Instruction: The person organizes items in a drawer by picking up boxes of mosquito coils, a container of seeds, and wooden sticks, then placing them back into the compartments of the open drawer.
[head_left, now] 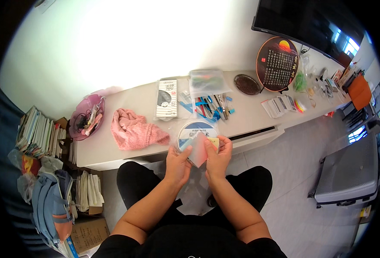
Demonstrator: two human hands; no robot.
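At the front edge of the table, both my hands are closed on a small translucent sheet [197, 151], pinkish on its right side. My left hand [178, 167] grips it from the left, thumb on top. My right hand [217, 161] pinches its right side; a pale yellow piece [214, 142] shows beside those fingers. Whether the yellow piece belongs to the sheet I cannot tell. Just beyond lies a round item with a blue and white label [197, 127], partly covered by the sheet and my hands. Clear plastic surrounds it.
Pens and blue strips [211, 107] lie beyond, near a clear zip pouch [206, 81] and a striped box [167, 99]. A pink towel [136, 131] and a purple bowl [86, 120] stand left. Cards [278, 106] lie right, with a slightly open drawer [259, 134] below.
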